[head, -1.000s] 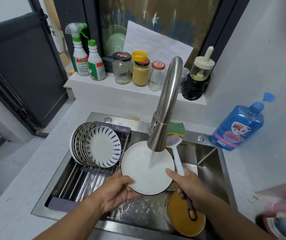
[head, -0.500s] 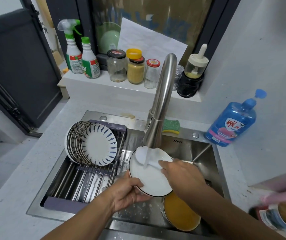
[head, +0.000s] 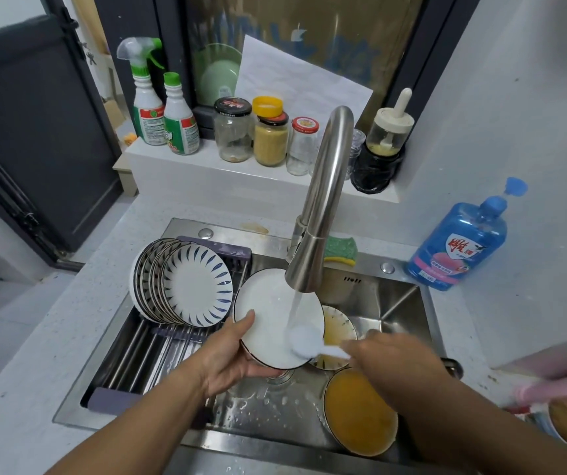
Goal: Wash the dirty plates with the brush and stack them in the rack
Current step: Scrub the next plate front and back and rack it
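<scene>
Pale speckled counter [head: 35, 354] with a steel sink [head: 395, 303] set in it, ledge of jars and spray bottles behind, blue soap bottle [head: 460, 245] right of frame. Faucet [head: 323, 207] running at centre. Left hand [head: 237, 365] clamps the white plate [head: 272, 320], thumb on the face and fingers under the rim, tilted under the stream, probably so water sheets off. Right hand [head: 388, 358], motion-blurred, looks closed round the brush [head: 304, 342] handle, bristle head pressed on the plate's lower right edge in the water. Rack [head: 145, 358] sits in the sink's left half with clean patterned plates [head: 196, 286] stood on edge to drain. Two dirty plates wait lower right: orange-coated plate [head: 361, 409] and smeared plate [head: 338, 323] behind it. Scrub step, task partway.
</scene>
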The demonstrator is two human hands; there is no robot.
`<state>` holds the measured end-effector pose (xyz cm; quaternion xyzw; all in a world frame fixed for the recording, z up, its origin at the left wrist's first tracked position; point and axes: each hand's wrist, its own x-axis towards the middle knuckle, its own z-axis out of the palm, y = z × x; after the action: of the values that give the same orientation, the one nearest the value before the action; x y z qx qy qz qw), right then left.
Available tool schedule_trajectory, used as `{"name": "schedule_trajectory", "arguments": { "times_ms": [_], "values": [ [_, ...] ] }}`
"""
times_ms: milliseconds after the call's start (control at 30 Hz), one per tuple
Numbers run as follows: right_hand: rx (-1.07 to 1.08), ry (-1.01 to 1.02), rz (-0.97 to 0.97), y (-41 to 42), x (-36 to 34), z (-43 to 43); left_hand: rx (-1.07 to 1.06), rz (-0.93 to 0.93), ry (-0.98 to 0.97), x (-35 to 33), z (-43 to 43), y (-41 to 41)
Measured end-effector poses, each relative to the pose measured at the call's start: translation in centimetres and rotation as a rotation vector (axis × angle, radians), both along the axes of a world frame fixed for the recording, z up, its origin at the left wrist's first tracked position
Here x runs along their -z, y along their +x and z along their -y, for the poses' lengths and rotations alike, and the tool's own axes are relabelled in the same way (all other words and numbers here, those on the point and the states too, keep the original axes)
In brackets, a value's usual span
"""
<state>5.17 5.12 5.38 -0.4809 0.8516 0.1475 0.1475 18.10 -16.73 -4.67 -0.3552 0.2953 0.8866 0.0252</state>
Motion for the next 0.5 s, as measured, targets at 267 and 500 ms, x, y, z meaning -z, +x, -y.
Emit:
{"name": "schedule_trajectory", "arguments": {
  "times_ms": [267, 500],
  "values": [
    [0.053, -0.125, 0.018, -0.4, 0.3, 4.4, 0.236, 0.05, -0.17, -1.5, -0.3, 0.0],
    [-0.077, -0.048, 0.184, 1.0, 1.2, 0.7, 0.176, 0.078, -0.33, -1.7, 1.4, 0.9]
  ]
}}
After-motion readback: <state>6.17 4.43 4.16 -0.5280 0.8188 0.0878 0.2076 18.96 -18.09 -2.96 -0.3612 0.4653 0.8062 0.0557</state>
